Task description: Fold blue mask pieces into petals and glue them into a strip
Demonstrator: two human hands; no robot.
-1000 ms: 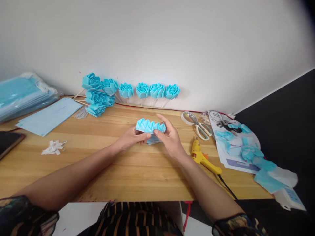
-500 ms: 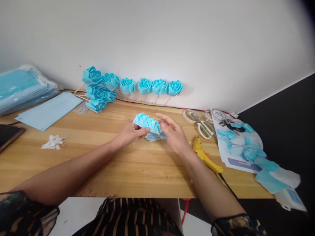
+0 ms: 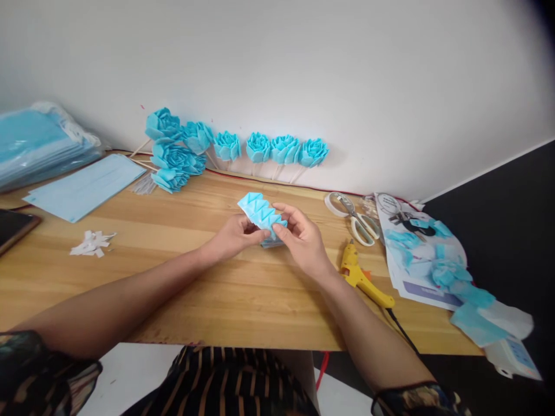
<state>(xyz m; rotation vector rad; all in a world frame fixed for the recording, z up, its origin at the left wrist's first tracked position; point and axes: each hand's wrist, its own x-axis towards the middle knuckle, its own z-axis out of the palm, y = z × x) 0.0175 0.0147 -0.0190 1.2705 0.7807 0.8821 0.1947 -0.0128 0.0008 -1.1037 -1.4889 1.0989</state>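
Observation:
A light blue strip folded into a row of pointed pleats is held between my two hands above the table. My left hand grips its lower edge, thumb in front and fingers behind. At its right end my right hand pinches it with the thumb, the other fingers curled behind. Under the strip, partly hidden by my hands, some flat blue pieces show. The strip slants down to the right.
Several blue fabric roses on sticks lean on the wall. A yellow glue gun, scissors and paper sheets with blue scraps lie right. Left are flat blue sheets, a bagged stack, white strips and a phone.
My right hand has closed in, and its thumb now presses the strip's right end. The strip has tilted more steeply down to the right. The camera view has shifted slightly.

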